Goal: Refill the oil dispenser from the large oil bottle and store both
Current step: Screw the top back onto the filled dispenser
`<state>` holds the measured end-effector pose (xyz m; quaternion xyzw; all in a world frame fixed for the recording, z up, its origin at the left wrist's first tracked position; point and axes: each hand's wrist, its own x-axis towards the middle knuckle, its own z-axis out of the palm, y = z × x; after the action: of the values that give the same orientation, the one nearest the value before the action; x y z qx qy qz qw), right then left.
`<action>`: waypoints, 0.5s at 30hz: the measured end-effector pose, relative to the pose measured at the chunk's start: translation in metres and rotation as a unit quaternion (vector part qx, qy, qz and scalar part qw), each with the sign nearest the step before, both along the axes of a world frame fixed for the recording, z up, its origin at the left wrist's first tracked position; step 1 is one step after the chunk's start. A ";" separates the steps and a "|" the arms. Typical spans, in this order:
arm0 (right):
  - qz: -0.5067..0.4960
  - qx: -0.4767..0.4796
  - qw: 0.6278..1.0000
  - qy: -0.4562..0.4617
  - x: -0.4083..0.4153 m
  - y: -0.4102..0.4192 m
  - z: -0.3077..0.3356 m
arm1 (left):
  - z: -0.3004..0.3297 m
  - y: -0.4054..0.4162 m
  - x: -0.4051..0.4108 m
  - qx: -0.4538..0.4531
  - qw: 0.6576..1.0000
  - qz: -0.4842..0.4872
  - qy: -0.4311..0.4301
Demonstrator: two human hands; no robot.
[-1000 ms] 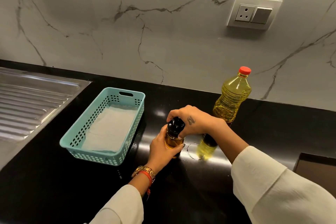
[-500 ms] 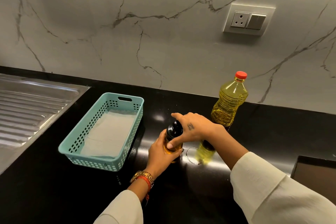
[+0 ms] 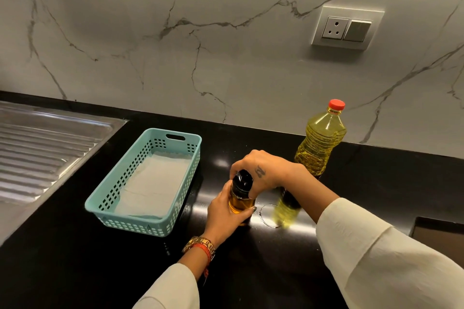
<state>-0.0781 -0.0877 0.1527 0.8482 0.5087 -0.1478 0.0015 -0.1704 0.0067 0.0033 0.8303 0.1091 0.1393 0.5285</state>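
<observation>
Oil dispenser (image 3: 241, 195) stands upright on the black counter (image 3: 75, 271), gripped by both hands: the left hand (image 3: 227, 216) wraps its amber glass body, and the right hand (image 3: 261, 170) curls over its black cap from above. Just right, behind the right wrist, stands the large oil bottle (image 3: 320, 140), red cap on. A turquoise basket (image 3: 140, 223) sits left, beside the steel sink drainboard (image 3: 37, 148).

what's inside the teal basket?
Only a pale liner sheet lies on the floor of the teal basket; no bottles in it. The near wall hides the front strip of the floor.
</observation>
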 end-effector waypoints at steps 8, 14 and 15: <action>-0.096 0.016 0.994 -0.051 -0.005 -0.004 -0.006 | 0.001 0.001 0.000 0.008 1.000 -0.008 0.005; -0.058 0.010 0.998 -0.027 -0.011 -0.003 -0.009 | 0.003 0.000 -0.001 -0.004 1.000 -0.010 0.003; -0.049 0.010 0.998 -0.031 -0.011 -0.001 -0.009 | 0.003 0.000 -0.001 -0.004 1.000 -0.011 0.003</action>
<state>-0.0892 -0.0886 0.1440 0.8763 0.4674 -0.1168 0.0014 -0.1717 0.0071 0.0060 0.8297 0.1023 0.1312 0.5329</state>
